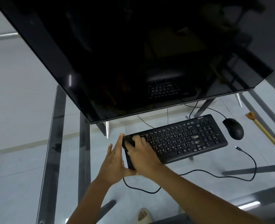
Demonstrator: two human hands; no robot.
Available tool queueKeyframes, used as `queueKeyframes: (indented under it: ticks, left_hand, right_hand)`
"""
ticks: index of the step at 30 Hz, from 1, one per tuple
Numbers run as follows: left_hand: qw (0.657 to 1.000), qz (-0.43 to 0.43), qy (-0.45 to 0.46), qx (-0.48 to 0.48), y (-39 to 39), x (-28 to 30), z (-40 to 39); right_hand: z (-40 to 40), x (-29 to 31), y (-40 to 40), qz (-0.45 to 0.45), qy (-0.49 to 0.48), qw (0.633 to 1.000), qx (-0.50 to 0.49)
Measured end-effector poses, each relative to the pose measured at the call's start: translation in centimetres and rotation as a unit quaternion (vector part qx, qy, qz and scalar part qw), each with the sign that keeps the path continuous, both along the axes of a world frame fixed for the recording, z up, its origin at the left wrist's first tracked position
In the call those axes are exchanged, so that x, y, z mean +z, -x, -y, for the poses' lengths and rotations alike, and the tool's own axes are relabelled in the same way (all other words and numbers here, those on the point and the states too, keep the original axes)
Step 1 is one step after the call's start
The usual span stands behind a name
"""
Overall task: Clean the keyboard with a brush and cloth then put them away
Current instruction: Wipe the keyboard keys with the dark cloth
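Glass table (36,110), black keyboard (182,139) skewed under both hands.
Right hand (141,152) grips a dark cloth (128,143) on the keys; left hand (115,159), fingers straight, braces the end beside it — hard wiping could skid the keyboard into the mouse (233,128) beyond. Brush (262,128) lies farther out.

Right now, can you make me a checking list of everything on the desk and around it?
Surface: glass table, see-through, dark frame bars below.
Job's things: black keyboard lying flat, some keycaps missing; brush lying apart, right of the mouse; a dark thing, perhaps the cloth, under the right hand.
Clutter: big dark monitor behind the keyboard.
Grippers: left hand, fingers straight, against the keyboard's left end; right hand curled on the dark thing there.
Cables: loose black cable with free plug; thin wires behind the keyboard.
Surroundings: pale floor and a sandalled foot seen through the glass.
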State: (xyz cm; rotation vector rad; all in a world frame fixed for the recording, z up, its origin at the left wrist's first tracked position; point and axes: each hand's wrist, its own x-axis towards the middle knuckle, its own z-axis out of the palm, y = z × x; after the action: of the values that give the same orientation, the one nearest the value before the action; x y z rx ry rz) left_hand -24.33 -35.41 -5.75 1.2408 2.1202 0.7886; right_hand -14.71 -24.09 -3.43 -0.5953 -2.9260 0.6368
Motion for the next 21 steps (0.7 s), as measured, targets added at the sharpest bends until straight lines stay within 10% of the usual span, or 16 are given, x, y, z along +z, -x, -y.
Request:
queueKeyframes:
  ticks: [4,15,21]
  left_hand:
    - [1.000,0.002,-0.005,0.003,0.0,0.4,-0.4]
    - [0.999,-0.032,-0.002,-0.016,0.8,-0.5,0.1]
    - [0.999,-0.041,0.015,-0.009,0.8,-0.6,0.1]
  right_hand:
    - [-3.3,0.0,0.2,0.011,0.011,0.986,-0.164]
    - [-0.2,-0.2,-3.4,0.066,0.006,0.984,0.164]
    - [-1.9,0.1,-4.5,0.064,0.014,0.996,-0.068]
